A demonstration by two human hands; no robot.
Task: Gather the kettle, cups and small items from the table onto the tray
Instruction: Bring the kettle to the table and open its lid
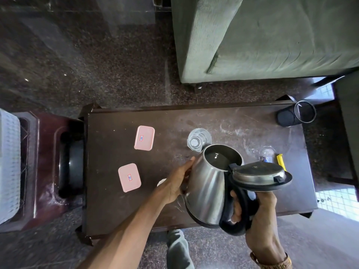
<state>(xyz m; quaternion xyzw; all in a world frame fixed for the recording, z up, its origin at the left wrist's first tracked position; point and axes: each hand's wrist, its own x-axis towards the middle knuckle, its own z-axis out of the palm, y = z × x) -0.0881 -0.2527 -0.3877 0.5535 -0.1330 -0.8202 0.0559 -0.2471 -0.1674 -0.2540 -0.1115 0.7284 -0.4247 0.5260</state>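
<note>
A steel kettle (206, 183) with its lid swung open is held above the dark table (108, 210), tilted. My right hand (260, 220) grips its black handle. My left hand (177, 183) presses flat against the kettle's left side with straight fingers. A clear glass (198, 139) stands just beyond the kettle. A second clear glass (267, 152) sits to the right, next to a small blue item (266, 159) and a yellow item (281, 162). Two pink lidded boxes (144, 138) (129, 177) lie on the table's left part.
A black mesh cup (297, 116) stands at the table's far right corner. A maroon plastic stool (44, 171) is left of the table, a white basket (8, 166) beyond it. A green sofa (262, 39) stands behind the table. My leg (178, 249) is below the near edge.
</note>
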